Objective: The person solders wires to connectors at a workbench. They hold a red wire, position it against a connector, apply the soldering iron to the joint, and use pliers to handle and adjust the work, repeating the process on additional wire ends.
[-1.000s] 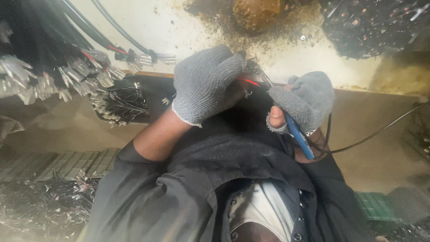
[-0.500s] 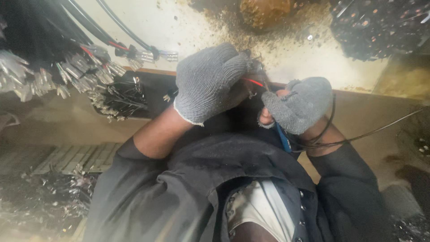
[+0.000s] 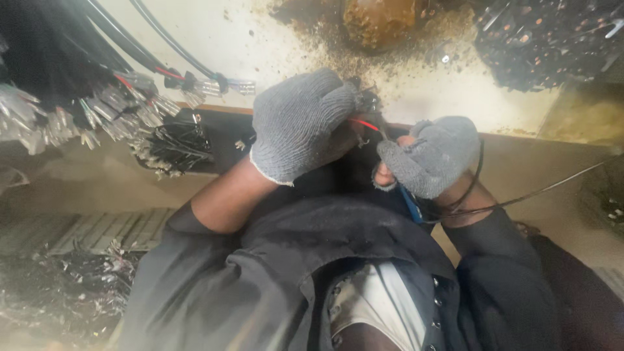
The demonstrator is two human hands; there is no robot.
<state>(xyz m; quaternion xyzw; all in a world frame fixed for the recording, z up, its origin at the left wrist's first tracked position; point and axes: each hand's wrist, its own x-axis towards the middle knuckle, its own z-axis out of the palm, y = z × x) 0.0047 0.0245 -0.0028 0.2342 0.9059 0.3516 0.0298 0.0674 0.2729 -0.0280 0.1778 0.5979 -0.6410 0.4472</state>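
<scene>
Grey knitted gloves cover both hands in the head view, and they hide most of what the fingers do. The left hand [image 3: 300, 127] is curled shut over a thin red wire [image 3: 364, 123], of which just a short stretch shows where it leaves the glove toward the right hand [image 3: 432, 159]. That hand is also closed, its bare fingertips poking through the worn glove, and pinches the far end of the red wire between the two hands; the exact pinch point is too small to make out. A blue tool handle [image 3: 409, 205] sticks out beneath the right hand, its working end buried in the grip. Thin black wires [image 3: 520, 195] loop around the right wrist and run off to the right edge, cut off by the frame.

Both hands sit above the edge of a pale, stained worktop [image 3: 273, 45], which carries a brown rusty lump [image 3: 377, 19] ringed with brown grit at the top. A heap of dark wire scraps [image 3: 546, 39] fills the top right corner, partly cropped. At left, a bundle of black cables with metal terminals [image 3: 97, 110] hangs over the worktop edge, blurred. Below, the person's dark jacket [image 3: 273, 273] fills the foreground and hides the lap. Wire clippings [image 3: 58, 292] litter the dim floor at lower left.
</scene>
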